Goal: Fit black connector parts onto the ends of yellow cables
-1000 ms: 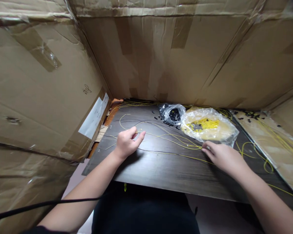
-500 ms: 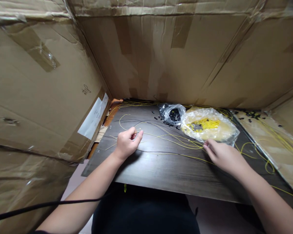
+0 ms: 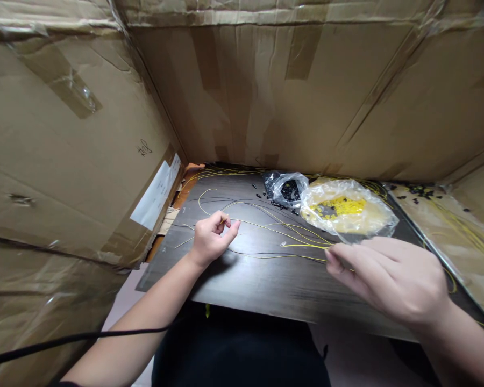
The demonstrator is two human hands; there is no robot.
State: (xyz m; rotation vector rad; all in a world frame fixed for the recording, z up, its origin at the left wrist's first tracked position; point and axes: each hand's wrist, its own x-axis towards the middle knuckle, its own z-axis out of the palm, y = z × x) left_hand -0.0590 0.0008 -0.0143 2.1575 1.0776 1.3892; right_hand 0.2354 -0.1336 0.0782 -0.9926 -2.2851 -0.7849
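Note:
My left hand (image 3: 211, 239) rests on the dark wooden table (image 3: 266, 285), thumb and fingers pinched on the end of a thin yellow wire (image 3: 274, 230). My right hand (image 3: 387, 277) is raised above the table's right side, fingers together and pinching a yellow wire strand near its fingertips. Several thin yellow and black wires lie spread between the two hands. Just beyond my right hand lies a clear plastic bag of small yellow pieces (image 3: 342, 209), with a smaller bag of black pieces (image 3: 287, 189) to its left.
Cardboard walls (image 3: 266, 91) enclose the table at the back, left and right. A cardboard sheet (image 3: 460, 231) with yellow wires and black bits lies at the right. A black cable (image 3: 64, 339) crosses the lower left. A white label (image 3: 156, 192) is on the left box.
My right hand has lifted off the table and come toward me, drawing a yellow wire with it. My left hand has stayed in place, still pinching.

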